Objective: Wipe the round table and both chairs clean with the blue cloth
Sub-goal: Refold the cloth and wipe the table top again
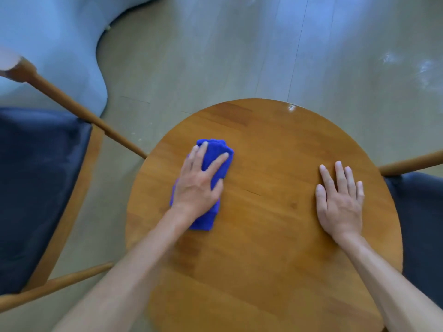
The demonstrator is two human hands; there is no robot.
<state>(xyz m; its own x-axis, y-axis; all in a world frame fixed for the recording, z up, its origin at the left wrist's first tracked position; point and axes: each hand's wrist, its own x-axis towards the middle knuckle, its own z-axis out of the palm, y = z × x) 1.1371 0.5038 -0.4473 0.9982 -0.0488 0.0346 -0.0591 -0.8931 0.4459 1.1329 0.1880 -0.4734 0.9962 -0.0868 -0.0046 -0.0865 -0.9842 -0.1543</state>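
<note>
Left hand (200, 185) lies flat w/ fingers spread, pressing the folded cloth (211, 164) onto the desk (263, 152), left of centre. Right hand (340, 202) rests palm-down, fingers straight, on bare wood nr the right edge. Chairs w/ dark seats: one left (40, 183), one right (422, 224).

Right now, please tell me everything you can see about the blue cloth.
The blue cloth is bright blue, soft and fluffy like microfibre, and folded into a long thick pad. It lies flat on the left part of the round wooden table. The left hand presses on it with straight, spread fingers and covers its middle; both ends stick out. The right hand lies apart on bare wood.
</note>
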